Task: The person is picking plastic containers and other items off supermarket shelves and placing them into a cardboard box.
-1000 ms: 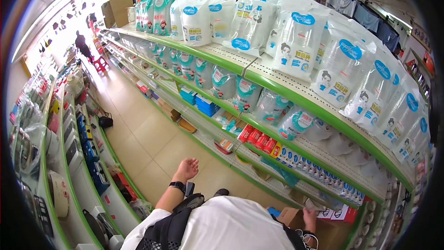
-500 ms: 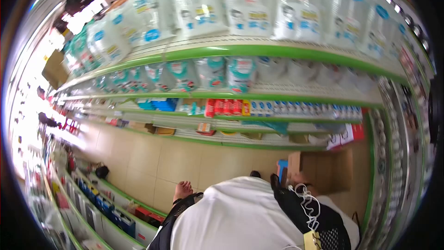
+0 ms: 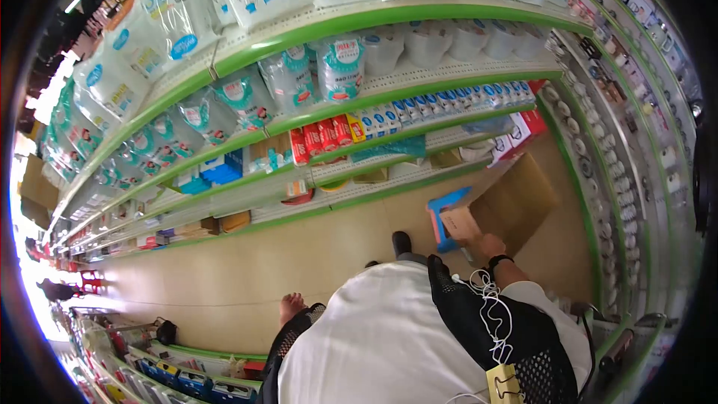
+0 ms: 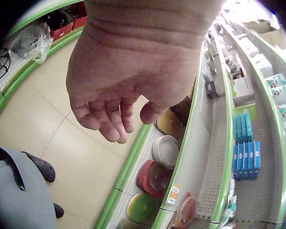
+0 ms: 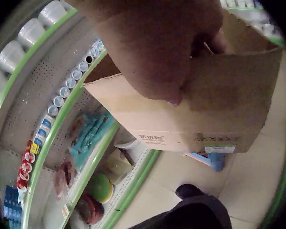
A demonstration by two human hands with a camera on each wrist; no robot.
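My right hand (image 3: 490,245) grips the top flap of an open brown cardboard box (image 3: 520,202) that stands on the floor by the shelving. In the right wrist view the right hand (image 5: 181,71) has its thumb on the near face of the cardboard box (image 5: 219,119) and its fingers over the edge. My left hand (image 3: 292,307) hangs at my side and holds nothing. Seen from the left wrist, the left hand (image 4: 117,119) has loosely curled fingers above the tiled floor.
A blue plastic stool (image 3: 441,213) stands against the box. Green-edged shelves (image 3: 359,75) with bagged cups, boxes and tubes line the aisle. Low shelves with bowls and plates (image 4: 157,176) run beside my left hand. A shoe (image 4: 40,168) is on the floor.
The head view has swung down and right toward the box. My right hand left the bottom shelf and now holds the box flap. My left hand dropped to my side.
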